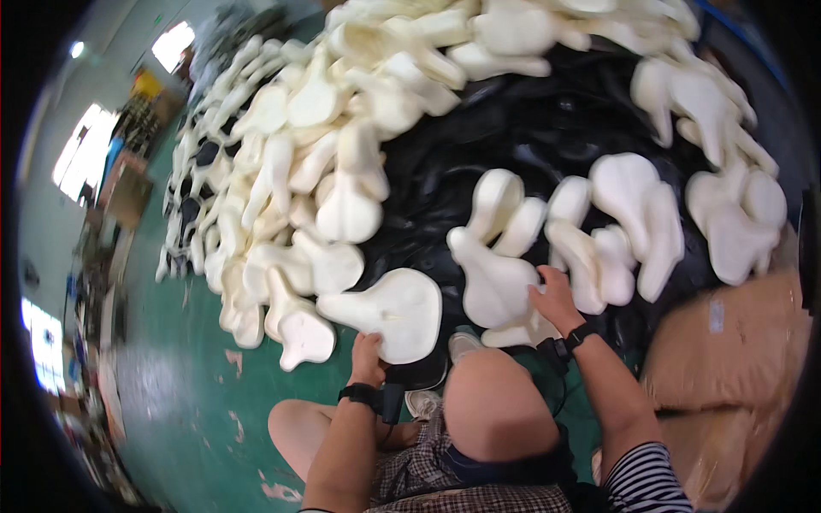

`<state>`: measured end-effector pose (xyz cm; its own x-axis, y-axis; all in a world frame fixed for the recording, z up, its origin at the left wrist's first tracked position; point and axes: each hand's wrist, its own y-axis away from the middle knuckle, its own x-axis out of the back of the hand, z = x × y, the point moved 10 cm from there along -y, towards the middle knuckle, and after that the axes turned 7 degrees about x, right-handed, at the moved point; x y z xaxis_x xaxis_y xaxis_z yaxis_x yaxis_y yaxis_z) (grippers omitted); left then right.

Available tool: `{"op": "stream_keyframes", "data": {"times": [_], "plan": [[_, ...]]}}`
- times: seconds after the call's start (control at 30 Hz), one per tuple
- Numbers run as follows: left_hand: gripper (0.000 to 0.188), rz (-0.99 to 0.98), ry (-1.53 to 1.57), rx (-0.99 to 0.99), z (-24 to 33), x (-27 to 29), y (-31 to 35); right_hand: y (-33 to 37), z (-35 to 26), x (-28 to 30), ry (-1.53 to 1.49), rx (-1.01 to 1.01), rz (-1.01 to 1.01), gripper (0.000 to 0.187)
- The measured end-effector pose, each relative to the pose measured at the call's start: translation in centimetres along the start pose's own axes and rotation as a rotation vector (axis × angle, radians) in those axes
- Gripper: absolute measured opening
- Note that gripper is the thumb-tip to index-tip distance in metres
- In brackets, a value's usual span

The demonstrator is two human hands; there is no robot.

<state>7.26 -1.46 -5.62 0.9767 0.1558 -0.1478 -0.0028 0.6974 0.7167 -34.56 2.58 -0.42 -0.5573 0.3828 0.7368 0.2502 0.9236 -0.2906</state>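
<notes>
My left hand [368,359] grips the near edge of a cream foam bicycle saddle pad [402,312], which lies broad and flat with its narrow nose toward the left. Part of the fingers is hidden beneath the pad. My right hand [558,301] is closed at the right edge of a second saddle pad [494,278], whose nose points away from me. Its fingertips are partly out of sight behind that edge. Just right of this hand lie more pads [586,265], leaning on one another. A black wristband device [366,395] sits on each wrist.
A large heap of cream saddle pads [342,103] spreads ahead and to the left, over black plastic sheeting [513,120]. Brown cardboard boxes [727,342] stand at the right. My bare knee [500,402] rises between my arms. Green floor [188,376] extends left.
</notes>
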Motion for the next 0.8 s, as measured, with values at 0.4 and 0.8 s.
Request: {"op": "stream_keyframes", "data": {"times": [0.4, 0.8], "plan": [[0.040, 0.114, 0.072, -0.077, 2.7, 4.7, -7.4, -7.6, -6.6, -8.3, -0.295, -0.078, -0.630, 0.070], [0.048, 0.340, 0.160, -0.055, 2.0, 7.7, -5.5, 1.6, -9.8, -26.0, -0.448, -0.262, -1.063, 0.049]]}}
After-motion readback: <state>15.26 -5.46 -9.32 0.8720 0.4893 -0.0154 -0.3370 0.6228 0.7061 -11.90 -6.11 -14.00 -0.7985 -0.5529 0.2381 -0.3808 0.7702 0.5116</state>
